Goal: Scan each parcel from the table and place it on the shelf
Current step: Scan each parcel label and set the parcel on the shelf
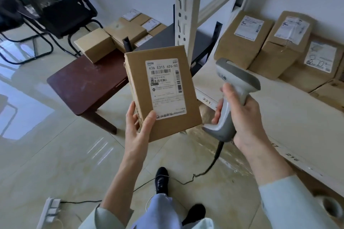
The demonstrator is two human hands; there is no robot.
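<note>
Cardboard, plain brown, makes up the parcel point(163, 91) held at the centre of the frame; the left hand point(138, 126) grasps its lower left corner, thumb across the front face and fingers behind, while the right hand point(242, 117) is wrapped round the handle of a grey scanner point(235, 87) just to the right of it. The step in hand looks to be the scan. To do it well, the scanner's head, which points up and away, should probably tilt toward the white label point(164, 87), aiming at the barcode strip near its right edge, with the thumb kept off the print and the box held steady.

As for looks, the parcel is a flat upright box, label facing the camera and filling most of the front, with large printed digits at the top.

Beyond it, at the right of the frame, the shelf point(279, 109) already carries several labelled boxes. Farther off, upper left of centre, the dark wooden table point(83, 83) bears more parcels point(119, 37) waiting.
</note>
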